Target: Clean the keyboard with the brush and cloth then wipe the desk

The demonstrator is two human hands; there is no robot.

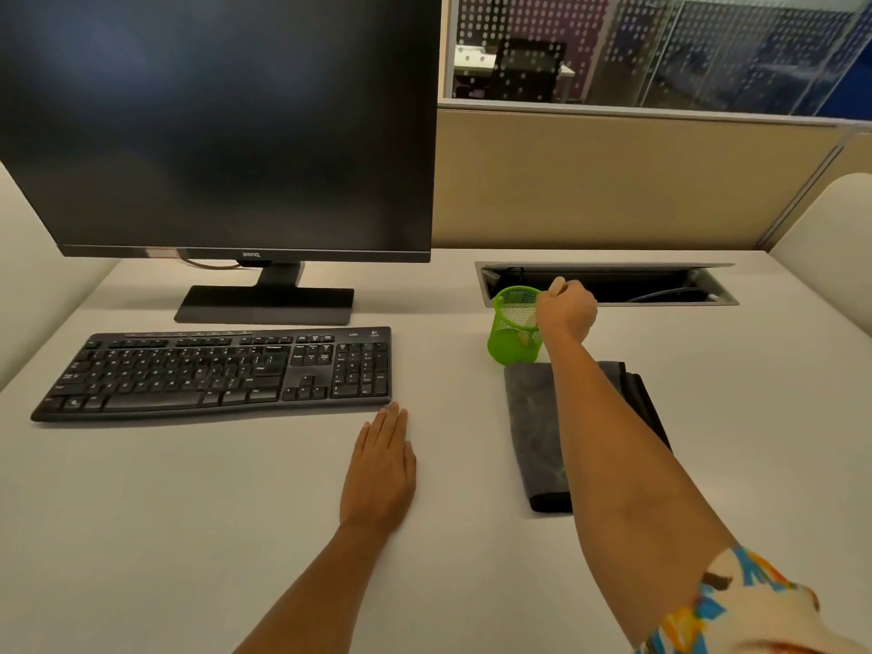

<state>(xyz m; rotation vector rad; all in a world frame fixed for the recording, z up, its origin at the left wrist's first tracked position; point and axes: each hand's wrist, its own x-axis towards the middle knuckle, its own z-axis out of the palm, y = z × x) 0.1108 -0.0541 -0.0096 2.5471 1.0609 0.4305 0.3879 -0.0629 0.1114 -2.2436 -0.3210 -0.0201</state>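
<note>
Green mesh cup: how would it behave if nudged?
The green mesh cup is probably light: open mesh, apparently only the brush inside. It may tip or slide: the right hand grips the brush, the left hand rests on the desk.

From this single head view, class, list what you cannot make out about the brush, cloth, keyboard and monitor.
All in the head view:
1. The brush shows only its handle tip; the right hand and the green mesh cup hide the rest.
2. The cloth: the right forearm crosses it and hides a strip.
3. The keyboard: key legends are too small to read.
4. The monitor: its top and left side are cut off by the frame edge.
</note>
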